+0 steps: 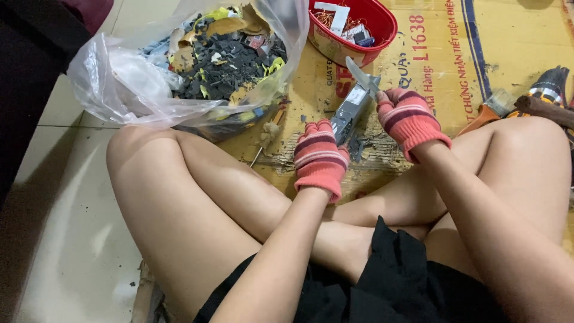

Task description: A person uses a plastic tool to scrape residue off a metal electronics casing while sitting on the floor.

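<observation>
1. Sitting cross-legged on the floor, a person works over a flattened cardboard sheet [514, 36] laid on pale floor tiles [72, 197].
2. The left hand [320, 157], in a red striped knit glove, has its fingers clenched around the lower end of a grey metal component [350, 113], which stands tilted on the cardboard between the two hands.
3. The right hand [408, 118], gloved alike, grips a knife [361, 76]; its blade points up and to the left, resting against the component's upper end.
4. A clear plastic bag [125, 84] of dark shredded scrap lies beside the left knee.
5. A red plastic bowl [382, 30] of small parts sits beyond the hands.
6. A brush and orange-handled tools [496, 110] lie by the right knee.
</observation>
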